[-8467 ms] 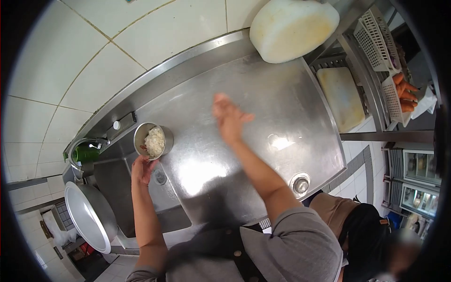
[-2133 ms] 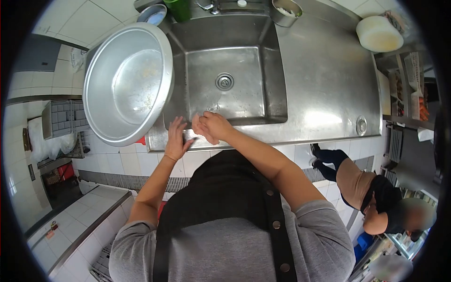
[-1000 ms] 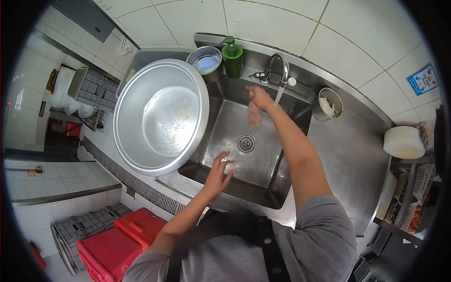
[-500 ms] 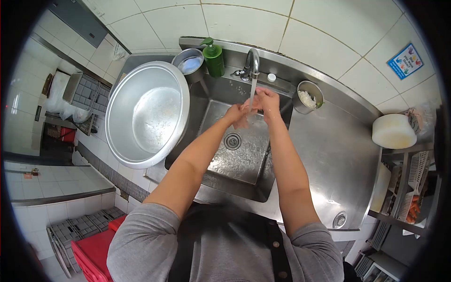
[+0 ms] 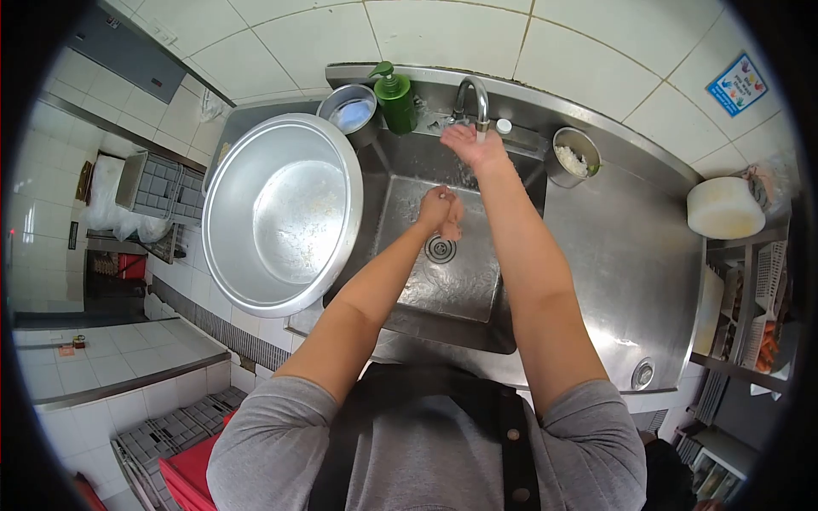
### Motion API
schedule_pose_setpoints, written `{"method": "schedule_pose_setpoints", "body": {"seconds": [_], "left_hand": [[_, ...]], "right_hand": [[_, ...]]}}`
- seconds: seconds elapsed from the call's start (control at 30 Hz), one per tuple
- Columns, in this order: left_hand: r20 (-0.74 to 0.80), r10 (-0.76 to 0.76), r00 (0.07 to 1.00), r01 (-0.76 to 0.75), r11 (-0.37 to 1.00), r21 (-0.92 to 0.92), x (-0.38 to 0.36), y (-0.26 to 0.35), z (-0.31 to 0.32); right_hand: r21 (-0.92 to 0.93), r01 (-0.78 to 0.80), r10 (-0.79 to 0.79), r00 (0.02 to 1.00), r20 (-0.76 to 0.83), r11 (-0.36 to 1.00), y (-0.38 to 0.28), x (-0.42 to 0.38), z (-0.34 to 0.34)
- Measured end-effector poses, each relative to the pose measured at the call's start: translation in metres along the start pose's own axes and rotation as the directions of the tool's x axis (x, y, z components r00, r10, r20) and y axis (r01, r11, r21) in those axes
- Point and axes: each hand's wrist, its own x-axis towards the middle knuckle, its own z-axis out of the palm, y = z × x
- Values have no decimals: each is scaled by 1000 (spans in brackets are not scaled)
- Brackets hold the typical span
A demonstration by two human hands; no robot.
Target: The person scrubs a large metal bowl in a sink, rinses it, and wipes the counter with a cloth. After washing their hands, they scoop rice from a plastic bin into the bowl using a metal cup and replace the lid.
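Note:
My left hand (image 5: pixel 435 204) is closed around a limp, wet, pale pink piece (image 5: pixel 452 223), whose kind I cannot tell. The piece hangs down inside the metal sink (image 5: pixel 409 277), just above the drain (image 5: pixel 440 249) in this view. Farther back, my right hand (image 5: pixel 470 146) lies under the curved faucet (image 5: pixel 482 106), palm up with its fingers stretched out and holding nothing. Water from the spout falls on the wrist.
Left of the sink stands a large aluminium basin (image 5: pixel 285 217). Behind it are a steel pot (image 5: pixel 349 111) and a green pump bottle (image 5: pixel 395 102). A steel container with white bits (image 5: pixel 573 160) stands right of the sink, on the steel counter (image 5: pixel 613 255).
My hands have moved apart. The left drew down toward the drain with the pink piece; the right let go of it and opened under the faucet.

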Motion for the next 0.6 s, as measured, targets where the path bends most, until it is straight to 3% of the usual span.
{"method": "schedule_pose_setpoints", "body": {"seconds": [0.03,0.17,0.2,0.23,0.37,0.43,0.5,0.53,0.6], "left_hand": [[-92,49,995,-53,998,-45,-7,10,-5],[-33,67,997,-68,997,-29,6,-6,3],[-17,31,999,-33,997,-72,5,-10,7],[0,-3,1000,3,994,-111,4,-14,10],[-31,13,999,-15,997,-80,-11,-4,11],[240,-275,931,358,816,-453,-10,-1,8],[268,-285,920,379,820,-430,2,-15,9],[284,-303,910,401,820,-408,7,-18,14],[267,-311,912,407,767,-495,6,8,23]], "right_hand": [[-129,46,-54,997,-63,991,1,0,-6],[-219,49,-96,973,-208,975,22,-52,22],[-29,-64,66,995,76,998,20,-38,12],[123,-222,161,911,379,967,16,-25,2],[106,-70,13,886,463,992,16,-22,-15],[258,19,-118,919,375,966,21,-35,-32],[327,185,-263,941,215,927,18,-18,-51],[332,204,-284,935,214,921,17,-4,-58],[339,324,-279,944,-176,883,21,4,-57]]}}
